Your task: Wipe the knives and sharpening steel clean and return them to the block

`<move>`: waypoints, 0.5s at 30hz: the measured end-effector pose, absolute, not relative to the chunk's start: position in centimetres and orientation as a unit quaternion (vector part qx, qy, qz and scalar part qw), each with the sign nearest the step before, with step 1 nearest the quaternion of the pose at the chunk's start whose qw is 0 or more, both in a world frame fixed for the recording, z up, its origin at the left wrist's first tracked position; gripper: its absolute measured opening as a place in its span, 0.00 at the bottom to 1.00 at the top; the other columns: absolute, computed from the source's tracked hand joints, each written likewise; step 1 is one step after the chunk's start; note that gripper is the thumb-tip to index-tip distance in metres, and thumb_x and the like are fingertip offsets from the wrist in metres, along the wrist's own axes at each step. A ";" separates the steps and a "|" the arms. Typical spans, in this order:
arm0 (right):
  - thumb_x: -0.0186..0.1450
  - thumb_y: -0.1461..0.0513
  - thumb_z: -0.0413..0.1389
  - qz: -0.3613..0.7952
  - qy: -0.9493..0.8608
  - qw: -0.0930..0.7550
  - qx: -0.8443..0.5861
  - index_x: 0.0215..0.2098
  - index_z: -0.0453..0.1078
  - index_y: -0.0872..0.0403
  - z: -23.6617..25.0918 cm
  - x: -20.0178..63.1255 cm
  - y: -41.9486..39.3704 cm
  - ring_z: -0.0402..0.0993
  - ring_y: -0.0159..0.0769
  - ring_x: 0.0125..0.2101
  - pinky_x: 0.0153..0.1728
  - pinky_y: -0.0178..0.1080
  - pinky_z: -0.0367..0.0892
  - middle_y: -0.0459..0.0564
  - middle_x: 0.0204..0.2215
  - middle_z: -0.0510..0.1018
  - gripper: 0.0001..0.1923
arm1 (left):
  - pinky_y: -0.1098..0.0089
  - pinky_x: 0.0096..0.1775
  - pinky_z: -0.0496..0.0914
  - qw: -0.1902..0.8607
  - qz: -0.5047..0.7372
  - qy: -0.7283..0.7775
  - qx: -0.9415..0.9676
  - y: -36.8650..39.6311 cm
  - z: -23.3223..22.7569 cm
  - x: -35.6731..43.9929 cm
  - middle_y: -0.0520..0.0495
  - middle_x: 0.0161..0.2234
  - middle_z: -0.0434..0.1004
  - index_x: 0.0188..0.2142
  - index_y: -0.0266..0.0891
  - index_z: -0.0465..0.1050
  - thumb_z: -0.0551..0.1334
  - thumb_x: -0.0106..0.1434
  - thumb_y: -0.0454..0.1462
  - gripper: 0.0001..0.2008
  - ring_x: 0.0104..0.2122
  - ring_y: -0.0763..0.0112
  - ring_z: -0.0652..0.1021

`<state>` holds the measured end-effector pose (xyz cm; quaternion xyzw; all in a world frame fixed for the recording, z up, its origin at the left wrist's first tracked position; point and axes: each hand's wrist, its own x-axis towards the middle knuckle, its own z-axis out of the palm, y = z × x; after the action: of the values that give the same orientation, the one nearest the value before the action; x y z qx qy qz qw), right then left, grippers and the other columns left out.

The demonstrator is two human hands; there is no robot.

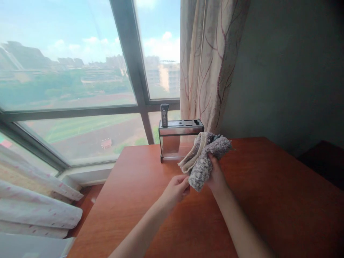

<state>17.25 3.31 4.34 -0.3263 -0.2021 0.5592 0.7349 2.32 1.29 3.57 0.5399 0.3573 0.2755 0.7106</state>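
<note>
A folded grey fuzzy cloth (pixel 202 170) with a pale trim is held up above the table. My right hand (pixel 216 175) grips it from the right side, with the thumb over the roll and the other fingers hidden behind. At the cloth's lower left corner, my left hand (pixel 179 185) is closed in a pinch on its edge. Just beyond the cloth stands a clear-walled knife block (pixel 181 125) with a slotted metal top, partly covered by the cloth. One dark knife handle (pixel 164 115) sticks up from its left end.
The reddish-brown wooden table (pixel 150 229) stretches beneath my arms. Behind it are a framed window (pixel 139 71) and a patterned curtain (pixel 212 61). Another light curtain (pixel 37 204) hangs at the lower left, and a dark wall (pixel 282 71) is on the right.
</note>
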 end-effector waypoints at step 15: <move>0.57 0.52 0.59 0.461 -0.142 0.806 -0.343 0.45 0.70 0.52 4.8 17.9 3.6 0.76 0.40 0.38 0.38 0.42 0.72 0.46 0.37 0.80 0.20 | 0.72 0.26 0.56 0.056 0.195 0.471 0.858 -0.1 3.9 1.0 0.46 0.30 0.76 0.43 0.42 0.69 0.46 0.69 0.41 0.14 0.28 0.68 0.76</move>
<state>17.89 3.63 4.76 -0.3433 -0.1417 0.4611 0.8059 0.99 -0.10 3.86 0.8582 0.4714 0.1953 0.0561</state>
